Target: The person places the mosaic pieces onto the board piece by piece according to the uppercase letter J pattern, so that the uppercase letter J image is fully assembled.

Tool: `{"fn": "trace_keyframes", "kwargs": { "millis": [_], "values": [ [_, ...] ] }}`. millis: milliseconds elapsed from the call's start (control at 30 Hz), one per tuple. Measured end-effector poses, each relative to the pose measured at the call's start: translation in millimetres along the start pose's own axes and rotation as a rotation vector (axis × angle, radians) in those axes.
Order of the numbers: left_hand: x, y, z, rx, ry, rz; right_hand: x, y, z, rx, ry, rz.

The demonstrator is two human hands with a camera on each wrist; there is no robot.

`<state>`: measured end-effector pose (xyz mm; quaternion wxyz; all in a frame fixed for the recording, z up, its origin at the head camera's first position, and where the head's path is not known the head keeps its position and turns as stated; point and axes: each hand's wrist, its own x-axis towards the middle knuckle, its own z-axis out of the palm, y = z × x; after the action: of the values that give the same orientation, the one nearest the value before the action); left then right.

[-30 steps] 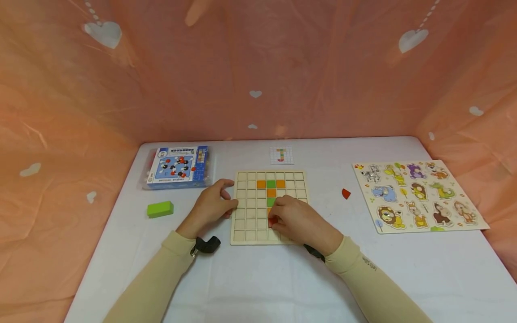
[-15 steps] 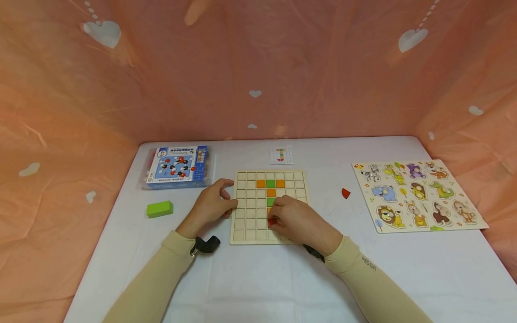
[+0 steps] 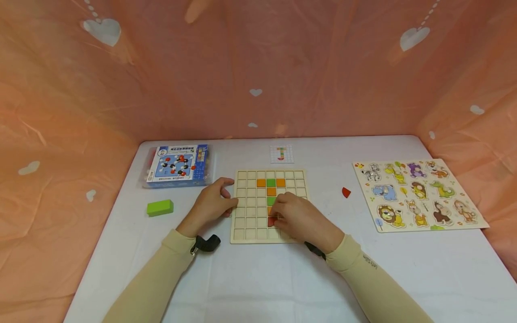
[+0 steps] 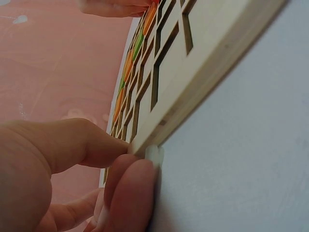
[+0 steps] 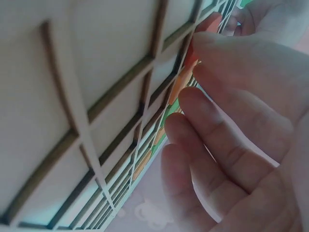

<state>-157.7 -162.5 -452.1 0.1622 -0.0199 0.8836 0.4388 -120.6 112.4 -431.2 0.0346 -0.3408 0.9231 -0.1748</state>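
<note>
A pale wooden grid board (image 3: 244, 224) lies on the table, with orange and green square tiles (image 3: 271, 191) set in a T-like pattern. My left hand (image 3: 211, 200) grips the board's left edge; in the left wrist view the thumb sits on its rim (image 4: 193, 79), other fingers against the side. Over the board's lower middle, my right hand (image 3: 303, 220) pinches a red piece (image 5: 212, 23) between thumb and index finger, at the cell below the lowest orange tile. That piece sits slightly tilted in the right wrist view; its full shape is hidden by the fingers.
Behind the board lies a pattern card (image 3: 288, 159) showing a J shape. A red quarter-round piece (image 3: 346, 192) lies to the right, before an animal puzzle board (image 3: 392, 198). At left are a green block (image 3: 160, 208) and a boxed molecule set (image 3: 177, 167).
The right hand's fingers have shifted very slightly at the red piece, leaving more of it showing. My left hand keeps its place on the board's edge.
</note>
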Motion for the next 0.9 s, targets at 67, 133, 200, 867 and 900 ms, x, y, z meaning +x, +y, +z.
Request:
{"fn": "trace_keyframes", "kwargs": {
  "millis": [67, 133, 200, 867, 900],
  "values": [
    [0.1, -0.3, 0.2, 0.001, 0.002, 0.004, 0.2, 0.3, 0.7, 0.000, 0.002, 0.003],
    [0.1, -0.3, 0.4, 0.002, 0.006, 0.004, 0.3, 0.6, 1.6, -0.004, 0.007, 0.007],
    [0.2, -0.7, 0.5, 0.005, 0.006, 0.006, 0.2, 1.0, 2.4, -0.006, 0.010, 0.011],
    [-0.3, 0.6, -0.7, 0.019, 0.003, 0.006, -0.7, 0.1, 1.9, -0.008, 0.017, -0.034],
    [-0.6, 0.6, -0.6, 0.020, 0.003, 0.007, -0.7, 0.0, 2.2, -0.010, 0.019, -0.036]
  ]
}}
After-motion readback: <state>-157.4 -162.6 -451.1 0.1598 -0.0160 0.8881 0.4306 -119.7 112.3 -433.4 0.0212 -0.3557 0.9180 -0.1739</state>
